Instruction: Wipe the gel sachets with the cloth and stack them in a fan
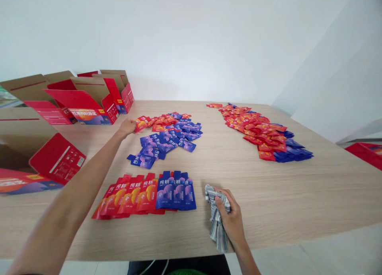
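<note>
The fingertips of the left hand (127,127) are small and blurred at the left edge of a flat red-and-orange plastic pouch (142,123), so I cannot tell whether they pinch it or only touch it. That pouch lies at the far left end of a loose, overlapping spread of glossy blue-and-purple plastic pouches (163,143) and red ones, where many lower pouches are partly covered. In the near row of upright-facing red pouches (129,197) and blue pouches (167,191), each overlaps its neighbour, which hides the exact count; the same holds for the long red-and-blue heap (253,126) on the right. At the left, the nearest open red cardboard box (59,159) is cut off by the picture's edge, and the far open red-and-brown cardboard boxes (89,104) partly hide one another; their insides are hard to see. A red box-like object (365,153) at the far right is also cut off. The left arm reaches long and straight from the near left corner toward the far side, palm turned away from view. The right hand (232,216) rests low at the near side of the pale wood-grain table (227,163), right of the row, its thumb on top and fingers closed around a crumpled grey-and-white striped cloth (219,235), whose loose end hangs toward the near edge.
</note>
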The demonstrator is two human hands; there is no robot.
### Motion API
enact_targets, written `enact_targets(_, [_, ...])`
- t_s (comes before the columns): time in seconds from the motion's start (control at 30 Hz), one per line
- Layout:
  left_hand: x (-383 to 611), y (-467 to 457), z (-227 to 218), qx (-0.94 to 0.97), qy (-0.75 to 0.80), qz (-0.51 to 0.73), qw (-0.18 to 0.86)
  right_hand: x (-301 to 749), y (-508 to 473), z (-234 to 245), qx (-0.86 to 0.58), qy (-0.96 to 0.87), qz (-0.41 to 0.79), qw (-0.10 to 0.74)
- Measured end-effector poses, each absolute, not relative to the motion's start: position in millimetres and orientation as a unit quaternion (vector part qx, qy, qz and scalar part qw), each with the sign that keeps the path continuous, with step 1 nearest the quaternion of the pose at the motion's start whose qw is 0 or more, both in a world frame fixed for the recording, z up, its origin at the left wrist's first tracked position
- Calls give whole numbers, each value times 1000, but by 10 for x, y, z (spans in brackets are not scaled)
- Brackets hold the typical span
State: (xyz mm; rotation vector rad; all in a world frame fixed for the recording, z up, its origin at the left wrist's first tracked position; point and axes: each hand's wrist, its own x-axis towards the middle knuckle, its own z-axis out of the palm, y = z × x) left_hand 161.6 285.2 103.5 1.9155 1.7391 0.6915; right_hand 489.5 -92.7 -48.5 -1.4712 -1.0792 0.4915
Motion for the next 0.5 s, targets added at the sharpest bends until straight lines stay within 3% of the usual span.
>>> enact_targets(0.2, [1316, 1668, 1088, 565, 586, 376, 442, 4840, -935, -438, -620, -441, 193, 620])
enact_targets(0.5, [1879, -281, 301, 374, 463, 444, 670, 4331, -1104, 98, -468, -586, 118, 651])
